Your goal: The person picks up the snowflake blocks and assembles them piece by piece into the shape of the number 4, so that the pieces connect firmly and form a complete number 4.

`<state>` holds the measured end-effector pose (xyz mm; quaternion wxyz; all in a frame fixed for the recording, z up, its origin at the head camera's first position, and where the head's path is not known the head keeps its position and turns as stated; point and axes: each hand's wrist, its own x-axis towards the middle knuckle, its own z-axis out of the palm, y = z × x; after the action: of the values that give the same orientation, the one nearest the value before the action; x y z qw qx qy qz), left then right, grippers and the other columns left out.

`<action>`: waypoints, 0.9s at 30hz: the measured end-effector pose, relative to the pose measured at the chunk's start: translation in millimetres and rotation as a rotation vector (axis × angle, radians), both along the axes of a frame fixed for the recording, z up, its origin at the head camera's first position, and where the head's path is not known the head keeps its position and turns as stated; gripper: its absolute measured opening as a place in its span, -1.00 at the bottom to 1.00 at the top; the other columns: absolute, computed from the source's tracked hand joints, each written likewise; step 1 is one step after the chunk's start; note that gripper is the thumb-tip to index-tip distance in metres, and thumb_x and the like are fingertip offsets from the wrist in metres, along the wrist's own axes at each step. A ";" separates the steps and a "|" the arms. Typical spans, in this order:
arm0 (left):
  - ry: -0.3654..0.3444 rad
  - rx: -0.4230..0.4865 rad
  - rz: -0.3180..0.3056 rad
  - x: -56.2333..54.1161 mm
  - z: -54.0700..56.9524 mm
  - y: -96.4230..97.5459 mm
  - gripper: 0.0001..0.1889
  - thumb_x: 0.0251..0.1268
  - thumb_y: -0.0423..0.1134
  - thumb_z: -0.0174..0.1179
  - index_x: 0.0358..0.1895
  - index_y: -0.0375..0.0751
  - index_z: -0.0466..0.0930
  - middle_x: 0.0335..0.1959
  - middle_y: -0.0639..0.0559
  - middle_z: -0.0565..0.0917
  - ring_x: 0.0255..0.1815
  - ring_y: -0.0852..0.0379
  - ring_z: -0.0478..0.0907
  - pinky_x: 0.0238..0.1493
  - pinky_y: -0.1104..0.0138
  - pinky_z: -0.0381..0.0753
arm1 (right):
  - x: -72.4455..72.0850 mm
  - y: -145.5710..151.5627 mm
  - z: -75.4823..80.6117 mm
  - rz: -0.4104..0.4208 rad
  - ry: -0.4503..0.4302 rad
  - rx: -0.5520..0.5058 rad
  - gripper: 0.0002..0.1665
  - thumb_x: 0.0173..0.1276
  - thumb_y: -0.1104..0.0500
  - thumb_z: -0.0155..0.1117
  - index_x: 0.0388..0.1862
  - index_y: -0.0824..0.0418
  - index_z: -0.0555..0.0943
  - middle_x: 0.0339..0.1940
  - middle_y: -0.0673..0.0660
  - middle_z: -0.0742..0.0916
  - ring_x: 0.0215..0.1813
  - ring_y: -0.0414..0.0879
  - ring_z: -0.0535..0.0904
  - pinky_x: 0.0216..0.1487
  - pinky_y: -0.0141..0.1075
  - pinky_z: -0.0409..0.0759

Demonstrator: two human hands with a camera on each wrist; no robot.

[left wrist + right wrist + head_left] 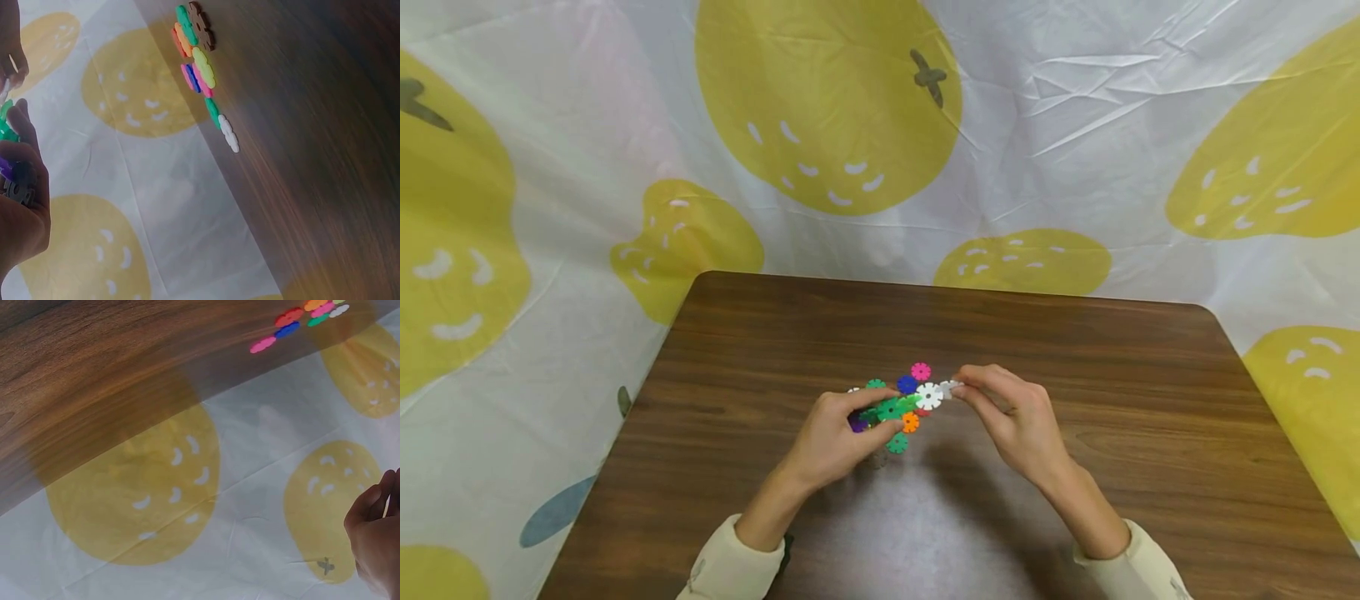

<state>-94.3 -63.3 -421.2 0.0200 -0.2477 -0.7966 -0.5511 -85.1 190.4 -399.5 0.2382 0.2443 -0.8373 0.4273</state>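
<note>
Notched plastic discs joined in a piece lie in my left hand (831, 437), thumb and fingers gripping it around a green disc (891, 409). Purple and dark grey discs (22, 187) of it show beneath the fingers in the left wrist view. At its right end a white disc (928, 397) faces up. My right hand (1022, 421) pinches a pale grey-white disc (950, 389) between thumb and fingertips, right at the white disc's edge. In the right wrist view my right hand (378, 531) is cut off by the frame, its disc out of sight.
Loose discs lie on the brown wooden table (1112, 375) behind and below the hands, among them a pink disc (921, 371), a blue disc (907, 384), an orange disc (910, 422) and a brown disc (201, 26). A fruit-printed cloth (850, 242) hangs beyond the table's far edge.
</note>
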 end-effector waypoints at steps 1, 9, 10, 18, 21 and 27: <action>-0.002 -0.001 -0.002 -0.2 0.0 -0.4 -0.69 0.19 -0.26 0.47 0.01 -0.21 0.79 -0.26 -0.07 0.82 -0.39 0.34 0.57 -0.37 0.39 0.64 | -0.4 0.3 0.0 0.003 -0.009 0.000 -0.70 0.16 0.44 0.52 -0.14 0.20 0.77 -0.28 0.02 0.83 -0.17 -0.38 0.71 -0.04 -0.62 0.61; -0.032 -0.008 -0.022 -0.7 0.8 -3.6 -0.69 0.20 -0.25 0.47 0.01 -0.21 0.78 -0.29 -0.06 0.80 -0.44 0.31 0.52 -0.43 0.45 0.55 | -4.7 2.6 1.5 0.057 -0.021 0.033 -0.70 0.18 0.45 0.51 -0.14 0.19 0.77 -0.28 0.01 0.82 -0.20 -0.32 0.72 -0.07 -0.60 0.62; -0.032 -0.010 -0.019 -0.7 0.6 -3.8 -0.69 0.20 -0.25 0.47 0.01 -0.20 0.78 -0.29 -0.05 0.80 -0.44 0.31 0.51 -0.43 0.46 0.54 | -5.3 2.6 1.8 0.062 -0.019 0.038 -0.70 0.18 0.44 0.51 -0.13 0.19 0.77 -0.28 0.01 0.82 -0.20 -0.30 0.71 -0.06 -0.60 0.62; -0.036 0.021 0.002 -3.0 -2.4 -5.3 -0.70 0.17 -0.30 0.47 0.00 -0.20 0.79 -0.26 -0.04 0.81 -0.42 0.30 0.56 -0.39 0.46 0.60 | -7.8 -0.4 -0.1 0.081 -0.026 0.074 -0.73 0.20 0.42 0.51 -0.13 0.21 0.77 -0.26 -0.01 0.82 -0.20 -0.25 0.73 -0.06 -0.61 0.62; -0.042 0.039 0.001 -5.4 -1.9 -6.1 -0.70 0.18 -0.31 0.45 0.00 -0.21 0.78 -0.25 -0.06 0.81 -0.41 0.29 0.58 -0.39 0.45 0.62 | -6.7 -2.4 -2.2 0.056 -0.045 0.075 -0.73 0.22 0.40 0.51 -0.12 0.18 0.75 -0.24 0.00 0.84 -0.17 -0.20 0.77 -0.03 -0.60 0.63; -0.061 -0.040 -0.027 -8.9 3.8 -10.4 -0.69 0.19 -0.22 0.46 0.00 -0.20 0.78 -0.14 -0.09 0.82 -0.39 0.27 0.60 -0.36 0.45 0.64 | -3.2 -3.8 -3.4 0.014 -0.102 0.081 -0.73 0.27 0.33 0.50 -0.07 0.13 0.74 -0.18 -0.02 0.85 -0.11 -0.17 0.80 -0.05 -0.56 0.67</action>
<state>-103.2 -73.7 -417.4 -0.0169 -0.2418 -0.8044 -0.5425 -88.2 186.6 -402.9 0.1820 0.2375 -0.8632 0.4066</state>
